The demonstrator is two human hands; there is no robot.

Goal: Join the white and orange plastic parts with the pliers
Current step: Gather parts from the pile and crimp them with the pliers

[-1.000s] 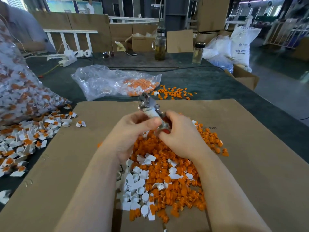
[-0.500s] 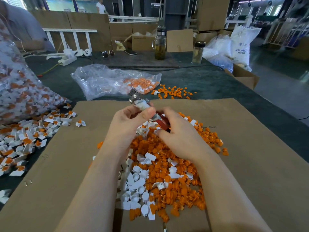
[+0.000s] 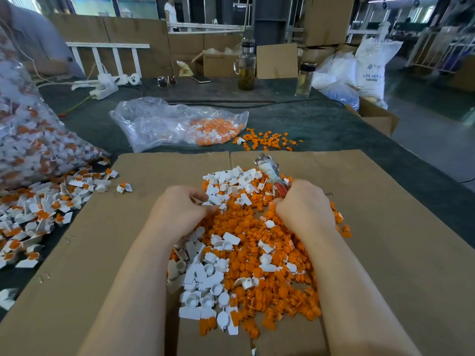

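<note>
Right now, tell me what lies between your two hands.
In the head view, the loose pile of orange and white plastic parts fills the stretch between the left hand and the right hand, which holds the pliers.

Dim warehouse; stacked cardboard boxes [image 3: 327, 19]; grey floor [image 3: 431, 124]

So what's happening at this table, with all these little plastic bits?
A person is joining white and orange parts by hand. The right hand grips pliers, their tip pointing away over the loose pile on the cardboard. The left hand is down in the pile, fingers curled. Joined pieces lie off to the left.
</note>
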